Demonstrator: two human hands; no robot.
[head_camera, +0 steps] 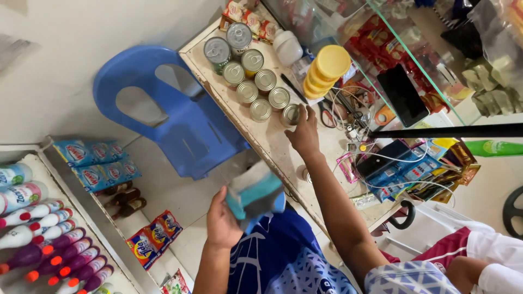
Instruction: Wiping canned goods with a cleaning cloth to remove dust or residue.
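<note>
My right hand (304,132) reaches out over a worn wooden counter (272,142) and grips a small silver tin can (290,114) at the near end of a cluster of tin cans (248,73). My left hand (222,220) is raised close to my body and holds a grey and teal cloth (255,193), bunched in the fingers. The cans stand upright in rows, lids up. A stack of yellow lids (327,68) lies just right of the cans.
A blue plastic chair (174,117) stands left of the counter. Shelves at lower left hold bottles (49,245) and packets (98,163). A glass display case (414,60), a dark phone (402,93), scissors (327,111) and white cables (370,158) crowd the counter's right side.
</note>
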